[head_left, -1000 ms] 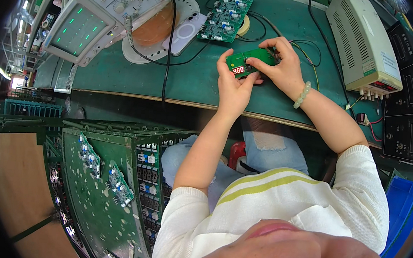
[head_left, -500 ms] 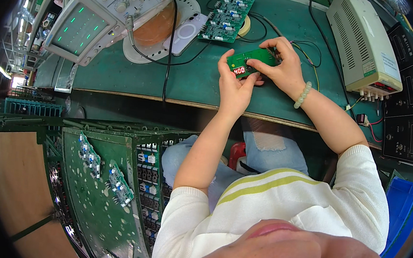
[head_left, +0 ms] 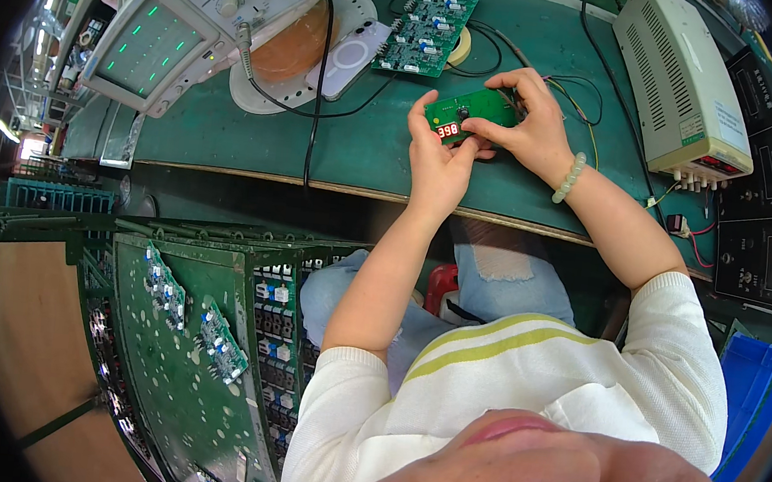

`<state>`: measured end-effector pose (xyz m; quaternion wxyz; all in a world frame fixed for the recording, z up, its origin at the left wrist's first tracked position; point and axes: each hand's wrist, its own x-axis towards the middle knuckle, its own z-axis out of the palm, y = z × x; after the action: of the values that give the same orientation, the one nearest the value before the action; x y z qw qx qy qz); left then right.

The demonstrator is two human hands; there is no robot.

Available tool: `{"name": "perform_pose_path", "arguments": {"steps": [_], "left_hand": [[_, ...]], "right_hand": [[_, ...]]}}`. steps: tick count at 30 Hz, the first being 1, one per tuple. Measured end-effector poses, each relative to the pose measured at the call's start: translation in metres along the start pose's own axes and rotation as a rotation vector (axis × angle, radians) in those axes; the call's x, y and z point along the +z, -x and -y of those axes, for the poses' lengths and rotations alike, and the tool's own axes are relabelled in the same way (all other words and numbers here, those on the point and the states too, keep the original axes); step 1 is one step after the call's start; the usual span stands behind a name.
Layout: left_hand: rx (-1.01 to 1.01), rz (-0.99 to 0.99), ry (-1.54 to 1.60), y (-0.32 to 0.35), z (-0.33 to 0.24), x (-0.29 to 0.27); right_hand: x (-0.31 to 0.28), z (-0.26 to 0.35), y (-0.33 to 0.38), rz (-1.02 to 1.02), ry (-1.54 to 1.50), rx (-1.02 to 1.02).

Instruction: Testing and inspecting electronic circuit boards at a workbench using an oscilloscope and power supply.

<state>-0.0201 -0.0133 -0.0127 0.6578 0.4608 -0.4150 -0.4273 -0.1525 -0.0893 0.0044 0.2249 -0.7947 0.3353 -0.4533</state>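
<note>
Between my two hands, over the green bench, is a small green circuit board with a lit red digit display and a dark knob on its face. My left hand is closed on the board's left end, fingers along its edge and thumb at the lower side. My right hand grips the right end, its thumb lying on the board's face near the knob. A bead bracelet circles my right wrist. Dark and yellow wires lie on the bench beside my right hand.
An oscilloscope with green traces stands at the left, its probe cable crossing the bench. A larger circuit board, a tape roll and a phone lie behind. A power supply stands right; a green rack holding boards is lower left.
The reading on the red display has changed slightly. My right thumb has shifted a little, uncovering more of the knob. Both hands keep their hold on the board.
</note>
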Motion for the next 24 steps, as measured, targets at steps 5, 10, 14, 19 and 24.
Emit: {"name": "perform_pose_path", "arguments": {"steps": [5, 10, 14, 19, 24], "left_hand": [[0.005, 0.004, 0.008, 0.0015, -0.0044, 0.004], [-0.002, 0.042, 0.06, 0.0002, -0.0018, -0.0007], [-0.021, 0.065, 0.048, -0.002, -0.0011, -0.0008], [-0.023, 0.081, 0.026, -0.0038, -0.005, 0.0006], [-0.018, 0.05, -0.007, -0.003, -0.0017, -0.0044]], "right_hand": [[-0.0021, 0.0, 0.0008, -0.004, -0.005, 0.014], [-0.0009, 0.0002, 0.0003, 0.017, -0.005, 0.027], [-0.0023, -0.001, -0.0006, 0.009, 0.005, 0.015], [-0.0033, -0.0034, -0.0017, -0.002, -0.008, 0.001], [-0.0004, 0.0023, -0.0023, -0.013, -0.058, -0.011]]}}
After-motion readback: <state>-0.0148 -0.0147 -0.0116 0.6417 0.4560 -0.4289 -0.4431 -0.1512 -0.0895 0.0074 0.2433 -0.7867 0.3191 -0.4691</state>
